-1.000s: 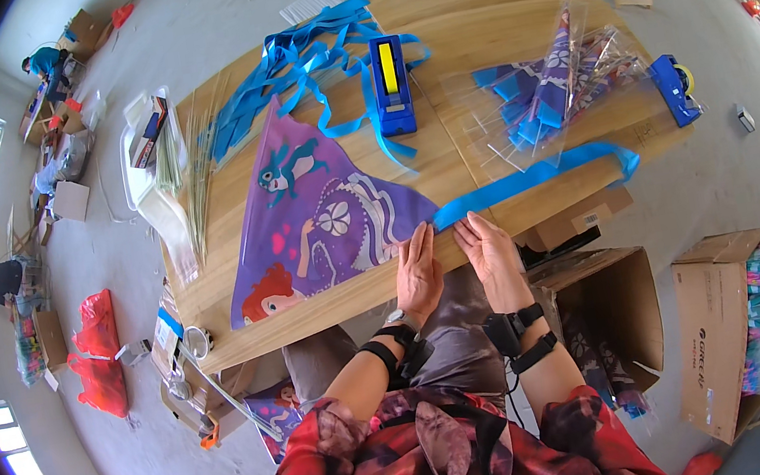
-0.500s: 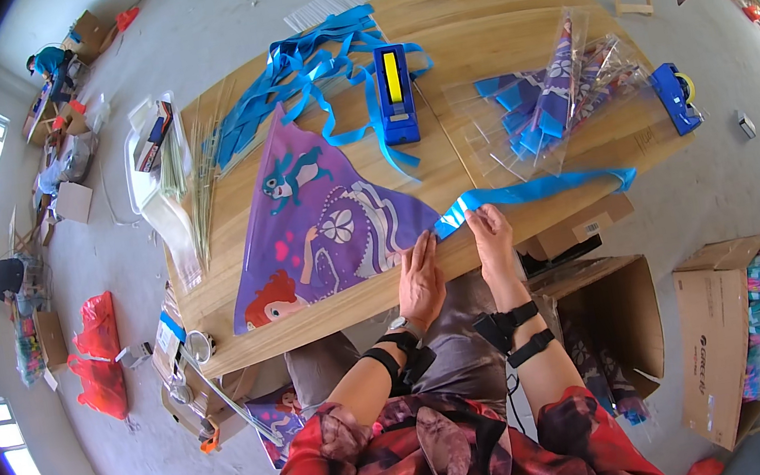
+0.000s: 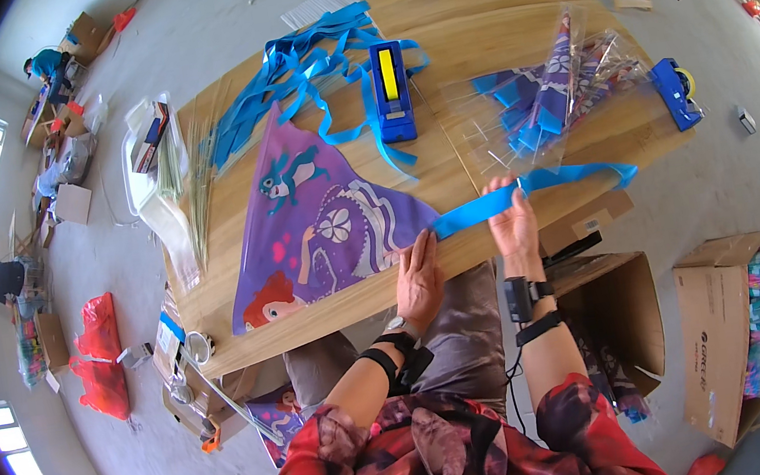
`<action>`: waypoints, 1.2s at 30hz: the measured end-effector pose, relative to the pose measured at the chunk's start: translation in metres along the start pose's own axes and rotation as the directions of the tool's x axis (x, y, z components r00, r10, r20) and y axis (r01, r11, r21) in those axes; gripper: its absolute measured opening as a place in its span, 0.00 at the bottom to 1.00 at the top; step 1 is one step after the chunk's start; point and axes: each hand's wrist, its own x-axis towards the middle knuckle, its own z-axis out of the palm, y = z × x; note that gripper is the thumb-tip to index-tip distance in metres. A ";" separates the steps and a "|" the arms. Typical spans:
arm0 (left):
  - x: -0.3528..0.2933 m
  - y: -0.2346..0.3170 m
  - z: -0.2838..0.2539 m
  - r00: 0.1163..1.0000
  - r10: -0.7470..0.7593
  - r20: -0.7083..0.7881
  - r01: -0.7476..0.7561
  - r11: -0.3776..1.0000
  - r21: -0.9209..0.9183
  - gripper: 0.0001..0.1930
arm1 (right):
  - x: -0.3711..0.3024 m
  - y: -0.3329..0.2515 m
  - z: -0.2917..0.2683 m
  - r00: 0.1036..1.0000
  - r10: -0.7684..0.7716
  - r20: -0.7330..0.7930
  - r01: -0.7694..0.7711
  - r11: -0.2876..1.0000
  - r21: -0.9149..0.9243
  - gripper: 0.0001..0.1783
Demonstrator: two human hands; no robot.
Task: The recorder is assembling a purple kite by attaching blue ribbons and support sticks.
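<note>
A purple kite sail (image 3: 304, 219) printed with cartoon figures lies spread on the wooden table (image 3: 466, 23). My left hand (image 3: 420, 281) rests on its right corner with fingers stretched out, beside the end of a blue ribbon (image 3: 465, 216). That ribbon runs rightward from the corner along the table's near edge. Farther along it, my right hand (image 3: 514, 222) has the ribbon between thumb and fingers. A blue tape dispenser (image 3: 394, 98) with a yellow core stands beyond the sail. More blue ribbons (image 3: 278, 81) lie in a tangled heap at the far left.
Clear-wrapped folded kites (image 3: 541, 100) and a second tape dispenser (image 3: 676, 95) are on the right. Thin rods (image 3: 199, 191) and a white tray (image 3: 142, 160) line the left side. An open cardboard box (image 3: 620, 300) stands below the near edge. Other people work at the far left.
My right hand has slid right along the ribbon, away from the kite's corner, and its fingers now lie across the ribbon. My left hand stays at the corner.
</note>
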 end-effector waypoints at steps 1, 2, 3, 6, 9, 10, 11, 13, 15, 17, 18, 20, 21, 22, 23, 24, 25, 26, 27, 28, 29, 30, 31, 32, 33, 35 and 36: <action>-0.001 -0.003 -0.001 1.000 -0.010 -0.004 0.010 1.000 0.005 0.28 | 0.000 -0.012 0.004 1.000 0.007 0.017 -0.007 1.000 0.006 0.27; -0.002 -0.005 -0.003 1.000 0.018 0.004 -0.018 1.000 0.021 0.29 | 0.000 -0.021 0.008 1.000 0.020 0.017 -0.020 1.000 0.008 0.27; -0.001 -0.005 -0.002 0.998 0.055 0.013 -0.055 0.998 0.029 0.29 | 0.002 -0.038 0.005 0.997 -0.047 0.056 0.051 0.996 -0.071 0.27; -0.001 -0.003 -0.004 0.997 0.077 0.024 -0.079 0.995 0.062 0.29 | 0.003 -0.078 0.000 0.991 -0.129 0.031 0.132 0.972 -0.195 0.27; -0.002 0.002 -0.004 0.996 0.074 0.040 -0.077 0.993 0.094 0.28 | 0.006 -0.109 0.005 0.989 -0.146 0.017 0.145 0.959 -0.242 0.27; -0.002 0.003 -0.003 0.997 0.073 0.037 -0.076 0.993 0.089 0.28 | 0.010 -0.122 0.001 0.986 -0.166 0.016 0.164 0.948 -0.272 0.27; -0.002 0.004 -0.001 0.996 0.066 0.057 -0.072 0.990 0.119 0.29 | 0.016 -0.135 -0.001 0.985 -0.166 0.039 0.170 0.941 -0.293 0.26; -0.002 0.006 -0.001 0.996 0.049 0.072 -0.059 0.987 0.152 0.31 | 0.027 -0.150 0.008 0.982 -0.188 0.000 0.177 0.927 -0.329 0.27; -0.001 0.010 -0.003 0.994 0.031 0.106 -0.053 0.974 0.218 0.34 | 0.038 -0.163 0.023 0.970 -0.241 -0.007 0.216 0.879 -0.424 0.28; 0.000 0.013 -0.001 0.994 0.021 0.108 -0.046 0.971 0.234 0.35 | 0.049 -0.176 0.042 0.972 -0.234 0.011 0.214 0.866 -0.452 0.28; 0.001 0.014 0.000 0.993 0.014 0.116 -0.043 0.967 0.251 0.36 | 0.053 -0.179 0.054 0.973 -0.231 0.023 0.214 0.853 -0.476 0.29; 0.001 0.013 0.003 0.995 0.015 0.101 -0.042 0.962 0.270 0.37 | 0.058 -0.174 0.083 0.973 -0.231 0.006 0.203 0.843 -0.499 0.31; 0.003 0.015 0.006 0.995 0.031 0.094 -0.056 0.957 0.283 0.37 | 0.058 -0.175 0.100 0.973 -0.228 0.027 0.208 0.825 -0.526 0.32; 0.004 0.016 0.006 0.996 0.022 0.086 -0.046 0.958 0.282 0.37 | 0.056 -0.171 0.116 0.975 -0.218 0.045 0.206 0.809 -0.550 0.32; 0.004 0.016 0.006 0.995 0.014 0.098 -0.044 0.952 0.302 0.38 | 0.053 -0.166 0.132 0.977 -0.213 0.031 0.196 0.819 -0.539 0.32; 0.006 0.018 0.006 0.994 0.009 0.110 -0.044 0.947 0.319 0.39 | 0.048 -0.160 0.151 0.978 -0.206 0.035 0.192 0.817 -0.544 0.32; 0.007 0.019 0.008 0.995 0.004 0.102 -0.036 0.948 0.315 0.39 | 0.043 -0.153 0.169 0.976 -0.208 0.071 0.211 0.798 -0.565 0.32; 0.008 0.019 0.011 0.994 -0.005 0.107 -0.031 0.945 0.326 0.40 | 0.037 -0.144 0.186 0.973 -0.207 0.105 0.229 0.779 -0.584 0.32; 0.008 0.019 0.013 0.994 -0.013 0.112 -0.026 0.941 0.338 0.41 | 0.028 -0.131 0.204 0.973 -0.180 0.144 0.230 0.754 -0.615 0.32; 0.009 0.019 0.015 0.994 -0.017 0.108 -0.020 0.943 0.333 0.41 | 0.019 -0.115 0.219 0.974 -0.174 0.145 0.227 0.751 -0.620 0.32; 0.011 0.020 0.016 0.992 -0.035 0.121 -0.008 0.941 0.339 0.41 | 0.008 -0.098 0.232 0.969 -0.124 0.212 0.232 0.752 -0.617 0.33; 0.014 0.025 0.020 0.990 -0.042 0.136 -0.006 0.941 0.338 0.41 | -0.005 -0.084 0.248 0.957 -0.084 0.279 0.246 0.748 -0.616 0.33; 0.011 0.023 0.020 0.990 -0.058 0.129 0.010 0.939 0.344 0.41 | -0.020 -0.054 0.263 0.960 -0.039 0.278 0.211 0.755 -0.621 0.34; 0.011 0.023 0.023 0.990 -0.066 0.126 0.014 0.929 0.371 0.41 | -0.035 -0.027 0.274 0.961 -0.007 0.277 0.188 0.752 -0.631 0.35; 0.013 0.025 0.027 0.990 -0.066 0.127 0.011 0.919 0.393 0.41 | -0.048 -0.001 0.277 0.959 0.017 0.284 0.181 0.732 -0.656 0.36; 0.010 0.013 0.042 0.996 -0.010 0.089 -0.027 0.916 0.401 0.41 | -0.066 0.054 0.271 0.945 0.104 0.311 0.160 0.682 -0.714 0.37; 0.007 0.003 0.052 0.998 0.043 0.053 -0.061 0.906 0.418 0.41 | -0.073 0.085 0.260 0.931 0.164 0.325 0.147 0.648 -0.747 0.37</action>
